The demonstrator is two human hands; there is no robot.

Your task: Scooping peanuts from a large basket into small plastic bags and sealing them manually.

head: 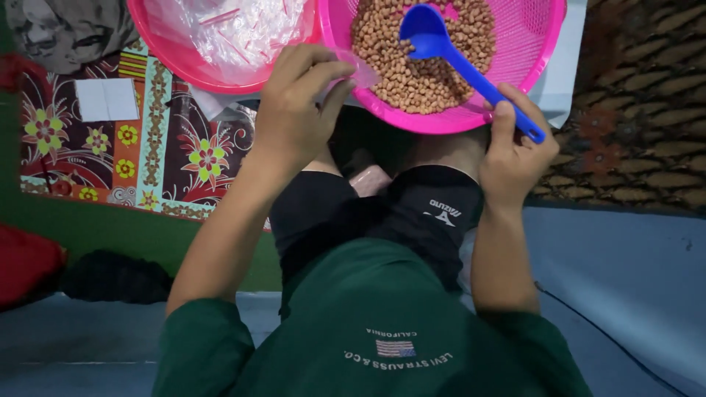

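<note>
Two pink baskets: the right basket [540, 44] holds peanuts [419, 66]; right hand [515, 151] grips blue scoop [441, 44]; left hand [294, 110] pinches a clear bag [360, 72].

I am seeing a blue scoop [441, 45] lying tilted in a pink basket [540, 44], its bowl resting on a heap of tan peanuts [419, 77] and its handle running down over the rim, where my right hand [515, 151] is gripping its end. My left hand [294, 110] is pinching a small clear bag [360, 72] at the basket's left rim.
</note>
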